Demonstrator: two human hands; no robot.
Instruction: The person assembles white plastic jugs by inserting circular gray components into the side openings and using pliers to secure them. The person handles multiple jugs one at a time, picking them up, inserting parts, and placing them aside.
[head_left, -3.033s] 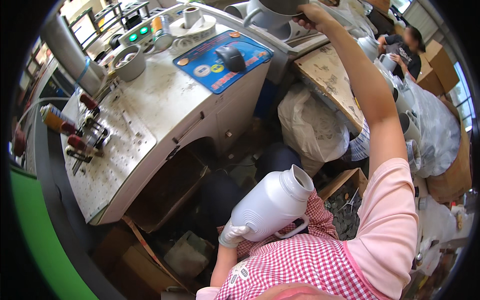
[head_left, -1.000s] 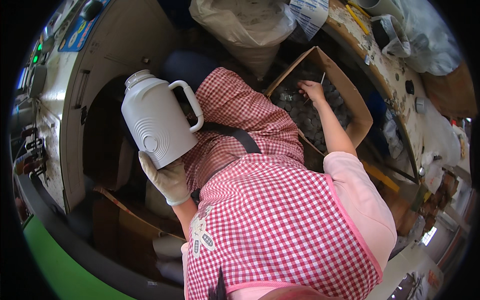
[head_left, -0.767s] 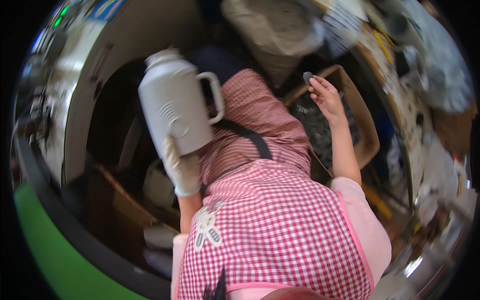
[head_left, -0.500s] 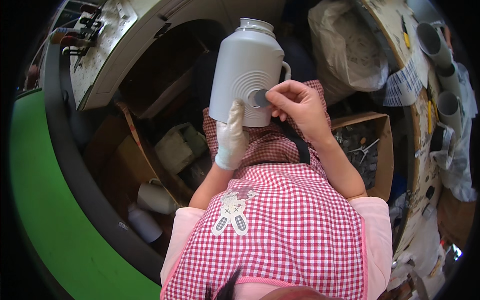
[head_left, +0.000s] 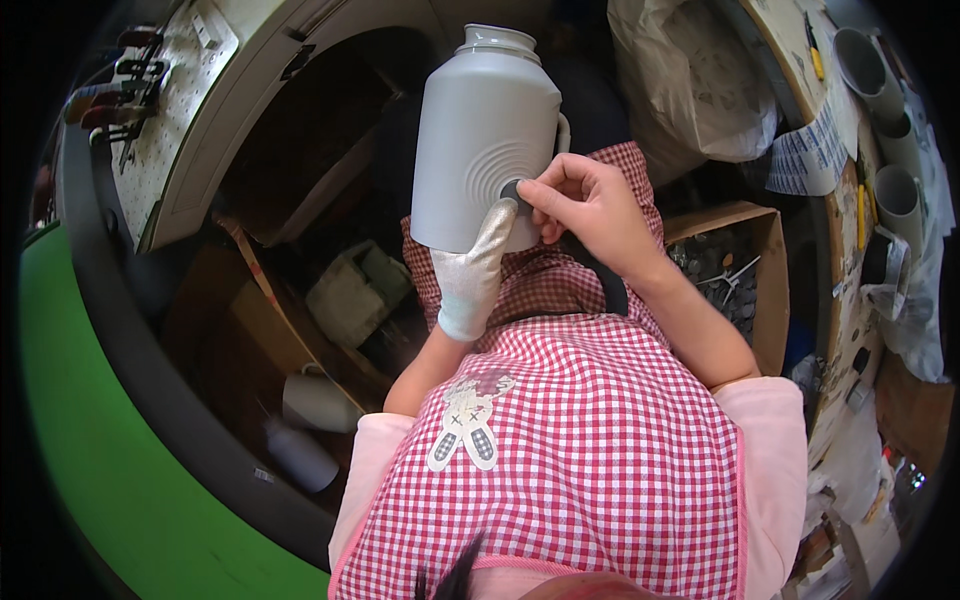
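A light grey vacuum jug body [head_left: 475, 115] rests across my lap, its open neck pointing away from me and its handle on the right side. My left hand [head_left: 470, 275], in a pale glove, is closed on the jug's near end, with the thumb lying up the front; its other fingers are hidden behind. Between the thumb and forefinger of my bare right hand [head_left: 603, 215] is a small dark grey disc [head_left: 511, 188]. The disc lies against the jug at the centre of its raised concentric rings, just above my left thumb tip. My right fingers partly cover it.
At my right stands a cardboard box [head_left: 770, 290] of small grey pieces, below a white plastic sack [head_left: 690, 90]. A cluttered workbench [head_left: 840, 250] runs along the right. More grey jug bodies [head_left: 320, 402] lie low at left, beside a green surface [head_left: 90, 420].
My right hand has brought the disc a little left, against the ringed centre. My left thumb has shifted right and up to it. The jug sits slightly higher and further left in view.
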